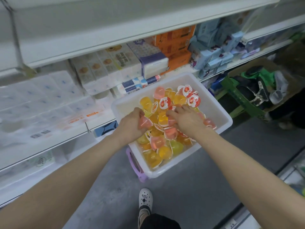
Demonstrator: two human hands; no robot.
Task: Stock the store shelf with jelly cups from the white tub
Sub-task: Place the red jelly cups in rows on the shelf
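Note:
A white tub (219,111) stands on a purple stool (133,164) in the aisle, filled with several heart-shaped jelly cups (165,152) in yellow, orange and pink. My left hand (130,124) is inside the tub near its left wall, fingers curled round a pink jelly cup (145,123). My right hand (186,119) lies palm-down on the heap in the middle of the tub, fingers bent over the cups; what it holds is hidden under the hand. The store shelf (54,142) runs along the left.
Tissue packs (42,100) and boxed goods (175,42) fill the shelves at left and behind the tub. A green crate with dark items (250,91) sits on the floor at right. My white shoe (145,200) stands on the grey floor below the tub.

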